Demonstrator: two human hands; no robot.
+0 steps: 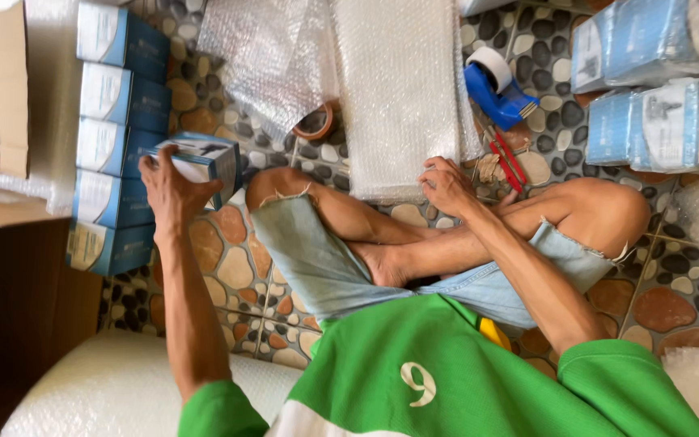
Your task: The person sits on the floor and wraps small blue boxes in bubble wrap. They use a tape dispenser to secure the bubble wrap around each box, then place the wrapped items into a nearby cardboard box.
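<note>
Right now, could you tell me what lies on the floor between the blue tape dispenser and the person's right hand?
In the head view, red-handled scissors lie between the tape dispenser and the right hand, beside the bubble wrap sheet.

Left arm: yours stretches straight out, bare below the green sleeve.
Left hand (170, 188): fingers curled in a clasp, knuckles up.
Right hand (445, 186): loosely bent, resting beside your crossed shins.

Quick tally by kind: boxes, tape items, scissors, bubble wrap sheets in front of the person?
Blue-and-white cardboard boxes stacked at left: 5
Same kind of box held in left hand: 1
Blue plastic tape dispenser: 1
Brown tape roll: 1
Red-handled scissors: 1
Bubble wrap sheets: 2, right hand on one
Total: 11
</note>
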